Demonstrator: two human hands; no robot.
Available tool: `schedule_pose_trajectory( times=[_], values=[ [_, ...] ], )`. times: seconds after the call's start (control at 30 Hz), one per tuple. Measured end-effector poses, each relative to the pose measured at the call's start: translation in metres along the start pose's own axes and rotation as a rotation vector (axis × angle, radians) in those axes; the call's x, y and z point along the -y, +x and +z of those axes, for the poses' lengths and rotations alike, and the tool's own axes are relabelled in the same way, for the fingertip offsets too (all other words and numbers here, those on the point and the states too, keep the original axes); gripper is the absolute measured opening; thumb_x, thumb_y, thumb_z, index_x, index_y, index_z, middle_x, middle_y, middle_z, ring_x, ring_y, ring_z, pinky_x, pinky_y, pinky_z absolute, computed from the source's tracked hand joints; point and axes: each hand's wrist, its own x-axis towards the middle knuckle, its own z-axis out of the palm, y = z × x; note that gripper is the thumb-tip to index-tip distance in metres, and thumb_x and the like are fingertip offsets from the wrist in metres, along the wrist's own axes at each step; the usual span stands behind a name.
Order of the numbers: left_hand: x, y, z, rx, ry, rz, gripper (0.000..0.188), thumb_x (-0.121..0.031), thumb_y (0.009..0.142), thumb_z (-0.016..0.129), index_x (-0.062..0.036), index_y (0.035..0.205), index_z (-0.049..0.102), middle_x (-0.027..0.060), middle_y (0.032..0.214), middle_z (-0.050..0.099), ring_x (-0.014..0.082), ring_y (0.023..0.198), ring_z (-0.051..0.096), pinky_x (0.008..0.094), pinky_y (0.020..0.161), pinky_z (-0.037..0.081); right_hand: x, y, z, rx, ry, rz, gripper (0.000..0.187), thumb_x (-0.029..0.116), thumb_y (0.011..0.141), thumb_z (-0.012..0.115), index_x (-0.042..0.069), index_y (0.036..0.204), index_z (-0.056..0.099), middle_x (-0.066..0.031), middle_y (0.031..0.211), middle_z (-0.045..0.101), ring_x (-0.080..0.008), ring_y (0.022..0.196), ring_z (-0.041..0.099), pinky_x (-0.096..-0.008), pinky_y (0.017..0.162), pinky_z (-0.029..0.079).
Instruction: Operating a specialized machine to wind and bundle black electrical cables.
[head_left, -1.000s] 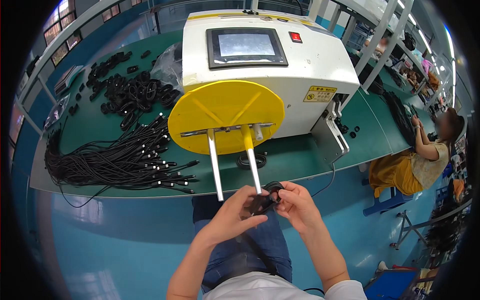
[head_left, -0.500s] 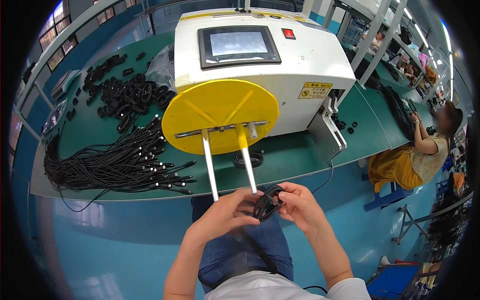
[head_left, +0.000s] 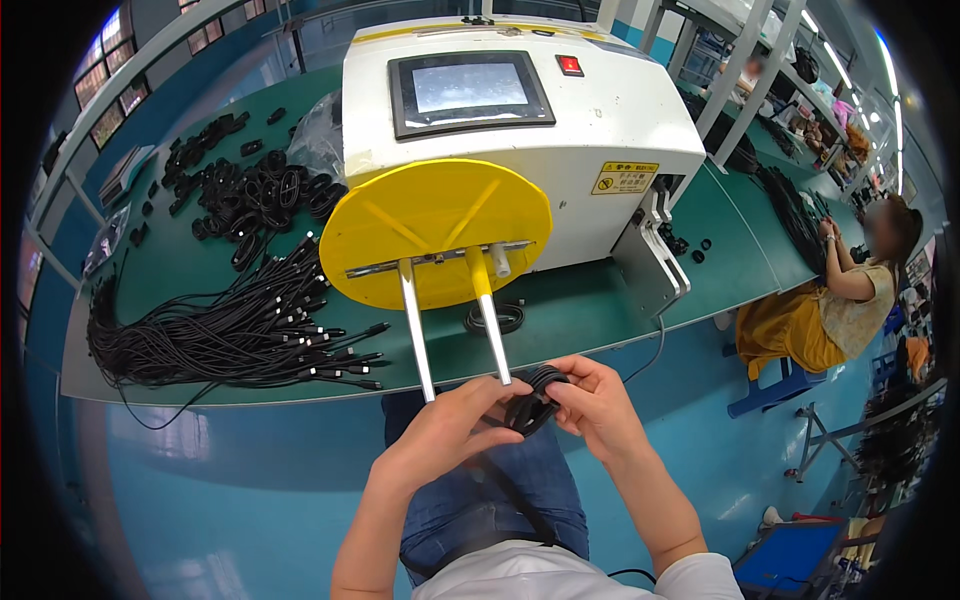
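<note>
A small coil of black cable [head_left: 530, 410] is held up in front of my body, just beyond the table's front edge. My left hand [head_left: 450, 422] grips it from the left, fingers behind and thumb below. From the other side my right hand [head_left: 597, 405] pinches the coil between thumb and fingers. Just beyond my hands two rods stick out from the yellow disc [head_left: 400, 210] of a white winding machine [head_left: 590, 125]. The near ends of the rods reach almost to my left fingers. Parts of the coil are hidden by my fingers.
Left of the machine, a bundle of loose black cables [head_left: 210, 335] lies on the green table [head_left: 440, 362], with a pile of coiled cables [head_left: 265, 190] behind it. One cable coil [head_left: 495, 318] sits under the disc. A metal bracket [head_left: 652, 270] juts out at right. A co-worker [head_left: 850, 290] sits farther right.
My right fingers have shifted slightly on the coil, which has tilted a little. The view has moved slightly; the machine and the cables on the table stay in place.
</note>
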Motion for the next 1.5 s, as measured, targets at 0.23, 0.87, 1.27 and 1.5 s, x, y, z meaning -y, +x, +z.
schedule_pose_trajectory(
  times=[0.23, 0.87, 1.27, 1.5],
  values=[
    [0.005, -0.002, -0.002, -0.029, -0.027, -0.053, 0.037, -0.007, 0.074, 0.075, 0.0012, 0.099, 0.049, 0.0119, 0.102, 0.059, 0.0208, 0.089, 0.063, 0.0297, 0.073, 0.054, -0.001, 0.0, 0.003, -0.017, -0.031, 0.004, 0.024, 0.002, 0.083, 0.061, -0.004, 0.105, 0.057, -0.0075, 0.082, 0.063, -0.0071, 0.054, 0.054, -0.0184, 0.042, 0.037],
    [0.002, 0.002, 0.032, -0.295, 0.052, -0.062, 0.064, 0.0, 0.08, 0.066, -0.0011, 0.137, 0.037, 0.0136, 0.121, 0.057, 0.0213, 0.101, 0.062, 0.0278, 0.081, 0.053, -0.012, 0.007, 0.004, -0.009, -0.117, 0.009, 0.026, -0.001, 0.079, 0.063, -0.004, 0.103, 0.054, -0.0095, 0.085, 0.064, -0.0107, 0.058, 0.057, -0.0208, 0.046, 0.045],
    [0.023, 0.001, 0.027, 0.207, -0.934, -0.328, 0.054, -0.023, 0.092, 0.055, -0.0004, 0.136, 0.034, 0.0186, 0.121, 0.053, 0.0309, 0.105, 0.061, 0.0398, 0.079, 0.057, -0.002, 0.005, 0.002, 0.225, -0.463, 0.015, 0.018, 0.004, 0.081, 0.064, -0.001, 0.098, 0.068, -0.0062, 0.084, 0.068, -0.0087, 0.065, 0.058, -0.0218, 0.054, 0.044],
    [0.035, 0.0, 0.036, 0.143, -1.221, -0.309, 0.049, -0.032, 0.095, 0.05, 0.0021, 0.129, 0.039, 0.0212, 0.118, 0.055, 0.0336, 0.103, 0.062, 0.0403, 0.078, 0.057, -0.005, 0.009, -0.005, 0.268, -0.81, -0.172, 0.024, 0.001, 0.08, 0.062, 0.002, 0.104, 0.066, -0.0087, 0.085, 0.066, -0.0184, 0.069, 0.062, -0.0292, 0.066, 0.051]
  ],
)
